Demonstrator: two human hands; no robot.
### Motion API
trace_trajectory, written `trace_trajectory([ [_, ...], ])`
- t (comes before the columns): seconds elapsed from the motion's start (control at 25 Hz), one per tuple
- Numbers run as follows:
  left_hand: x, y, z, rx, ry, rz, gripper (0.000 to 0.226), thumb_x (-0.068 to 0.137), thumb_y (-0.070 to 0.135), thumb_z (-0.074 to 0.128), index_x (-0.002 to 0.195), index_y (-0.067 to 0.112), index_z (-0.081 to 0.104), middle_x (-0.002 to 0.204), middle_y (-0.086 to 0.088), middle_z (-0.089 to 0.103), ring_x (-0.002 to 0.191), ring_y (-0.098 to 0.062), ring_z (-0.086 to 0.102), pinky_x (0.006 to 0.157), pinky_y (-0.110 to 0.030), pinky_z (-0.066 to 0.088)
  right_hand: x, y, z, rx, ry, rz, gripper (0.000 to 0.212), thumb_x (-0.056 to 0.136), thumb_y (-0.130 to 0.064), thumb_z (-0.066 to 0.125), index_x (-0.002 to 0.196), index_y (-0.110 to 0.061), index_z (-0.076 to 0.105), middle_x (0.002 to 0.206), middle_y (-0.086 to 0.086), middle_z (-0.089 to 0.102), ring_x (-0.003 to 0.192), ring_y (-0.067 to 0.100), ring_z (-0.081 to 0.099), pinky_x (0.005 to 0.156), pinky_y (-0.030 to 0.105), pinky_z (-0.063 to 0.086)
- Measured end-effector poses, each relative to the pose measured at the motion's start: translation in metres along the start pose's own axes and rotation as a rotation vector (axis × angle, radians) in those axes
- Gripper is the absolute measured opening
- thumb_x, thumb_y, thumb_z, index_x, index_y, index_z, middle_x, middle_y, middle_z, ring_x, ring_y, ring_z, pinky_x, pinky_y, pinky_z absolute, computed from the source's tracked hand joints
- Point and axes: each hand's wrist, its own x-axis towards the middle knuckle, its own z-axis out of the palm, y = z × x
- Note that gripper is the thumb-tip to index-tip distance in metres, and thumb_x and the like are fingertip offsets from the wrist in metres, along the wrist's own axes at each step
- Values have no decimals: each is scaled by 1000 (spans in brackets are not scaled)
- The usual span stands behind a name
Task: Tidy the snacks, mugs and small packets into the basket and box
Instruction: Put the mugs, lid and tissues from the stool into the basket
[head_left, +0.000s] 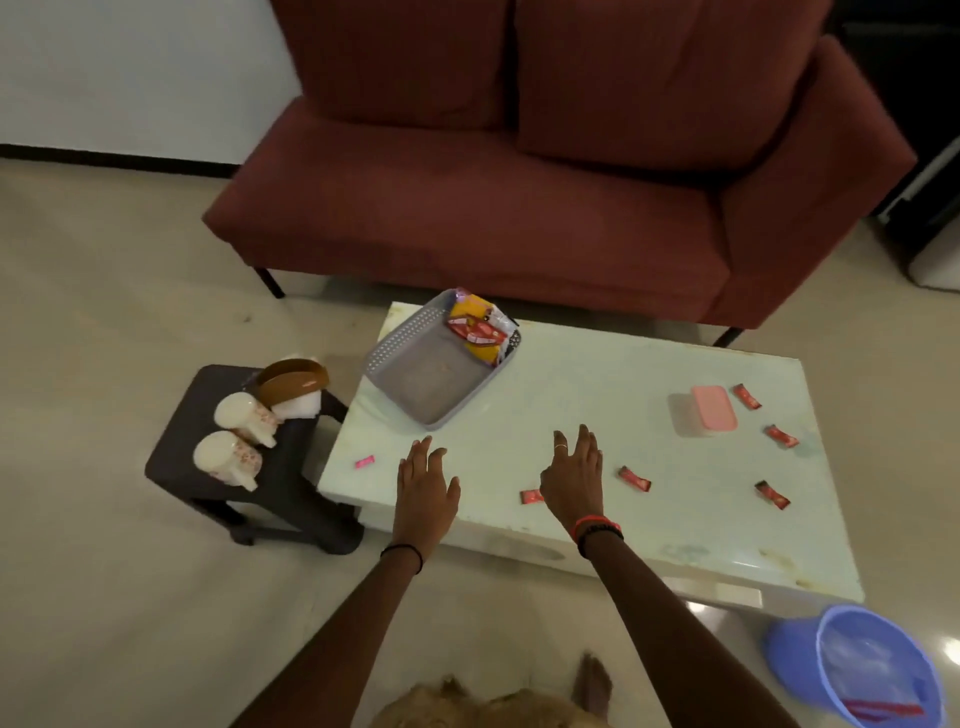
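1. Both my hands hang empty over the near part of the pale table (571, 384), fingers spread, palms down. The left hand (426, 480) and the right hand (574, 480) are apart from each other and neither grips anything.

2. The closest piece to tidy is a small red packet (531, 497) lying on the table just beside the right hand's thumb side, partly hidden by it. Its long axis looks roughly left to right, though I cannot be sure with so little showing.

3. A second red packet (634, 478) lies just to the right of the right hand, long axis slanting down to the right. Three more red packets sit well off toward the table's right end, near the clear box with the pink lid (712, 408).

4. One pink packet (364, 461) lies to the left of the left hand, near the table's left edge.

5. The grey basket (410, 358) sits ahead and slightly left of both hands, with snack packs already at its far end.

6. Two mugs (244, 415) lie on a dark stool (171, 457) left of the table, off the left hand's side.

7. My judgement: the right hand is nearer the two red packets, the left nearer the pink one and the mugs; the box is a long reach to the right.
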Motion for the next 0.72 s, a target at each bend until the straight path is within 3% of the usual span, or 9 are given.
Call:
trace_trajectory([
  [0.36,30,-100,-39,-64,135,-269,40,92,18,53,130,6,46,147,-16,36,139,-31,30,117,-46,26,52,-148,40,-14,-104,-272,61,89,-7,42,148,-6,28,155,25,19,146,36,16,122,44,17],
  [0.56,67,-153,-49,-123,233,-494,41,92,14,52,130,3,46,145,-19,40,140,-34,30,116,-49,22,97,-222,72,26,-199,-392,57,91,-8,45,147,-8,32,153,19,27,143,35,25,121,44,25],
  [0.72,93,-197,-51,-223,332,-680,41,90,9,54,130,3,46,143,-20,41,136,-35,34,111,-50,35,126,-264,107,-9,-337,-495,61,95,-15,47,151,-11,22,157,17,23,146,31,23,121,39,22],
])
